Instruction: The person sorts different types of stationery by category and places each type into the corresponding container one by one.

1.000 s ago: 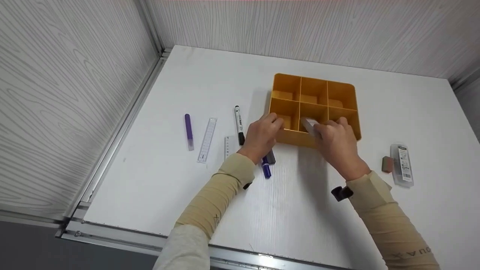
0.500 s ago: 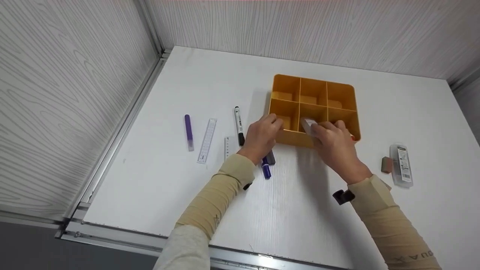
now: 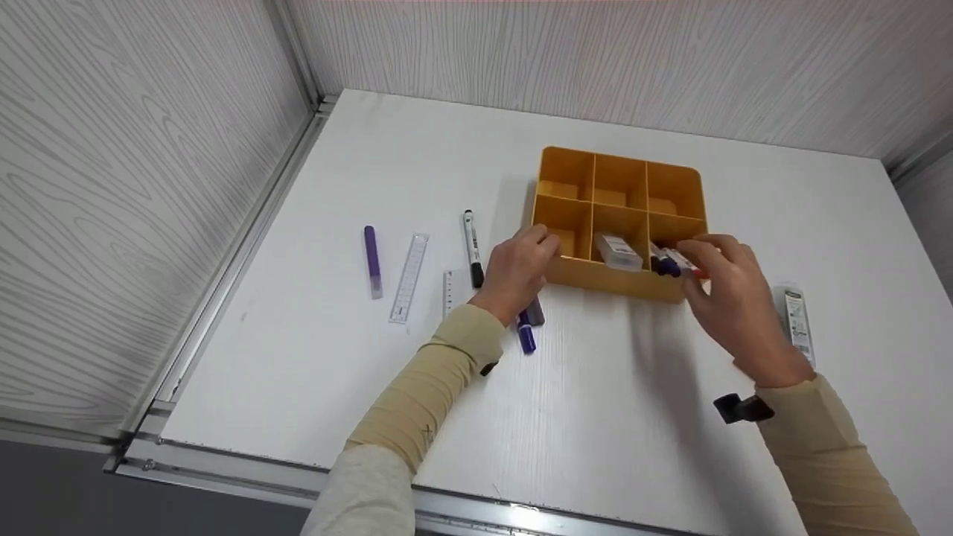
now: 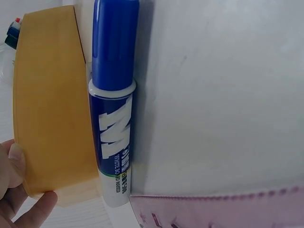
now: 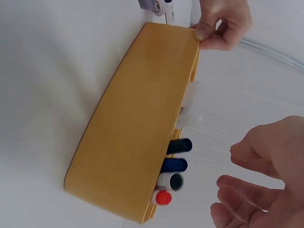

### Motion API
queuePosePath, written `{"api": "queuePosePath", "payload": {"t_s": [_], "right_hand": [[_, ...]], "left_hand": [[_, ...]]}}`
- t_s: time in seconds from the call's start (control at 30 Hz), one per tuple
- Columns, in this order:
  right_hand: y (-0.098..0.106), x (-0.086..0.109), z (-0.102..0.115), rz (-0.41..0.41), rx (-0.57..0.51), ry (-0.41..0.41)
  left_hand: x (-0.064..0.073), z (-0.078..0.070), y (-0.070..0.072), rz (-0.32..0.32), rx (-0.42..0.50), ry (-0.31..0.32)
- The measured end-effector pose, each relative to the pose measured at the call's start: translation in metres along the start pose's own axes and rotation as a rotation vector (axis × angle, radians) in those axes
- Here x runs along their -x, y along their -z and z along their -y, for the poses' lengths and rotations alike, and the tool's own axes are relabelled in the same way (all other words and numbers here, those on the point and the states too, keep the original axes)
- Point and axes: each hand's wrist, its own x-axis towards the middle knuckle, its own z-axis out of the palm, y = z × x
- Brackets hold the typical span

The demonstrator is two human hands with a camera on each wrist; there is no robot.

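Observation:
My left hand (image 3: 517, 268) pinches the front left corner of a yellow six-compartment box (image 3: 610, 286), thumb and fingers on either side of its rim. A clear plastic case (image 3: 619, 251) leans in the front middle compartment. Several markers (image 3: 665, 262) with dark, blue and red ends stick up in the front right compartment. My right hand (image 3: 733, 301) is beside them; in the right wrist view its thumb and fingers are apart with nothing between. A blue marker (image 4: 114, 95) lies near the box, partly hidden by my left hand in the head view.
Left of the box lie a black-and-white marker (image 3: 473, 249), a short ruler (image 3: 449, 290), a clear ruler (image 3: 409, 279) and a purple pen (image 3: 373, 262). Another clear case (image 3: 798, 321) lies at the right, partly behind my right hand. Panels wall the table's back and left.
My right hand has let go of the clear case and moved right. The case stays in the front middle compartment, and the markers are uncovered. My left hand keeps its grip.

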Motion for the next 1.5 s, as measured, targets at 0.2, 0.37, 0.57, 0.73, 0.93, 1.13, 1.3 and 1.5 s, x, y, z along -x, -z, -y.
{"api": "queuePosePath", "payload": {"t_s": [0.2,0.37,0.57,0.73,0.93,1.13,1.3,1.5], "right_hand": [[0.019,0.014,-0.020,-0.001,0.044,-0.120],[0.029,0.029,-0.039,0.000,0.058,-0.189],[0.038,0.046,-0.059,-0.057,0.057,-0.190],[0.042,0.060,-0.073,-0.084,0.076,-0.205],[0.047,0.076,-0.089,-0.016,0.113,-0.341],[0.042,0.090,-0.106,0.063,0.129,-0.415],[0.037,0.099,-0.117,0.202,0.149,-0.495],[0.037,0.099,-0.128,0.439,0.147,-0.651]], "left_hand": [[0.000,0.000,-0.001,-0.001,0.009,0.003],[0.000,0.000,-0.001,-0.012,0.022,-0.008],[0.000,0.001,-0.001,-0.023,0.017,-0.016],[0.000,0.002,-0.001,-0.038,0.015,-0.025],[0.000,0.002,-0.001,-0.034,0.020,-0.025],[0.000,0.001,-0.001,-0.025,0.028,-0.024],[0.000,0.000,-0.001,-0.012,0.038,-0.019],[0.000,0.000,0.000,-0.001,0.025,-0.004]]}}
